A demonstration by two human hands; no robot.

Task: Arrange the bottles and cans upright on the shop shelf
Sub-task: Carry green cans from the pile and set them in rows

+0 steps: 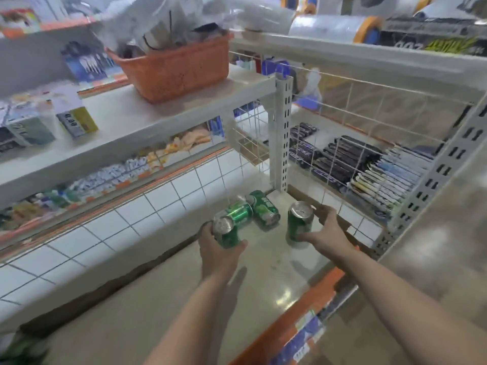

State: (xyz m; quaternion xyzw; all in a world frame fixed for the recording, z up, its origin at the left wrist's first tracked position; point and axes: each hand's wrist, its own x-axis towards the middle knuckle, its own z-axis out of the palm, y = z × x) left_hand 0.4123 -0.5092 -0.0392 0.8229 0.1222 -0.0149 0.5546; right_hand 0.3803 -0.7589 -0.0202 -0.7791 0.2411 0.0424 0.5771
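Observation:
Several green drink cans are on the pale bottom shelf (163,312). My left hand (218,248) grips one green can (225,231), tilted slightly, its silver top facing me. My right hand (325,233) holds an upright green can (299,223) by its side, thumb near the base and fingers behind it. Two more green cans lie on their sides behind: one (241,212) right behind the left-hand can, another (264,209) towards the shelf's back corner.
A white slotted upright post (283,133) stands at the back corner, with wire mesh (342,154) on the right. Dark packets lie beyond the mesh. An orange basket (174,67) sits on the shelf above. White tiles line the back wall. The shelf's front edge is orange (311,306).

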